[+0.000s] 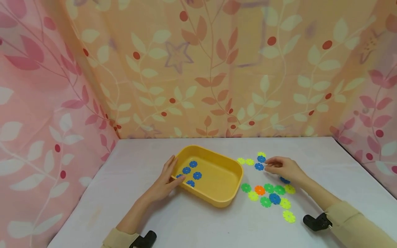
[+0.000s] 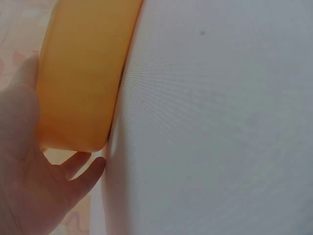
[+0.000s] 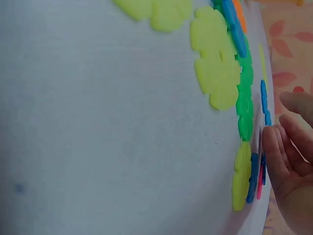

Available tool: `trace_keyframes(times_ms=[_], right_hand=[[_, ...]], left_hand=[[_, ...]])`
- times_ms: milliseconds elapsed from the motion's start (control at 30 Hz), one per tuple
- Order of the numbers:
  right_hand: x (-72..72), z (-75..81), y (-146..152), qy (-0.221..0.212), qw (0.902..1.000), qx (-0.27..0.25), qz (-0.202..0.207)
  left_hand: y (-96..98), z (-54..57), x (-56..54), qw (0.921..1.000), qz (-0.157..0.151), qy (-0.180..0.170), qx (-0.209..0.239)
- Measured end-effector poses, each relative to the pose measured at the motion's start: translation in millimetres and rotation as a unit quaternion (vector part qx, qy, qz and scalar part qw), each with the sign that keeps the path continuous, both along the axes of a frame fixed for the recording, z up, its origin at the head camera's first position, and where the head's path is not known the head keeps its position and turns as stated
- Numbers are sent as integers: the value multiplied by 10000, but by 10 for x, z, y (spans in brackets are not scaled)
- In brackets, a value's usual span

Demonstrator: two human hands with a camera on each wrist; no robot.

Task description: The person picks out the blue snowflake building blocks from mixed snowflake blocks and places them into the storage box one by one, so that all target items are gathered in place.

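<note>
The left end of the yellow tray (image 1: 223, 174) is gripped by the left hand (image 1: 161, 186), thumb over the rim. Nothing is seen pinched by the right hand (image 1: 286, 168); its thumb and fingertips are parted beside a blue notched disc (image 1: 258, 166), off the tray's far right corner. Such discs are probably light, stiff and slick, best taken by opposite edges. Blue discs (image 1: 197, 175) are gathered at the tray's left end; green (image 1: 265, 202), yellow (image 1: 289, 216) and orange discs (image 1: 260, 190) are scattered toward the table's (image 1: 102, 210) right edge.

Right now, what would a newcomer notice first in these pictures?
Probably the rounded yellow plastic tray near the middle of the white table, holding flat blue notched discs at its left end in the head view. Next come the green, yellow, orange and blue notched discs to its right, then the peach leaf-patterned backdrop behind.
</note>
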State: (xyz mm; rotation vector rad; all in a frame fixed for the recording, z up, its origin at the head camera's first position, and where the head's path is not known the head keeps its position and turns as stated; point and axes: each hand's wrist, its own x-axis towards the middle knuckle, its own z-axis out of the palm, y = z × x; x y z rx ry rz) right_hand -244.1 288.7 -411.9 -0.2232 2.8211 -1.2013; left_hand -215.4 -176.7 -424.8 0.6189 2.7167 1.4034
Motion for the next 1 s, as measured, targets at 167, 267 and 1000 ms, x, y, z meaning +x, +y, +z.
trace_keyframes(times_ms=[167, 267, 1000], right_hand=[[-72, -64, -33, 234, 9988, 428, 53], [-102, -88, -43, 236, 9986, 474, -6], [-151, -110, -52, 234, 9978, 626, 12]], left_hand=[[0, -16, -6, 9999, 11, -128, -53], [-1, -23, -14, 9998, 20, -166, -79], [22, 10, 7, 10000, 42, -35, 18]])
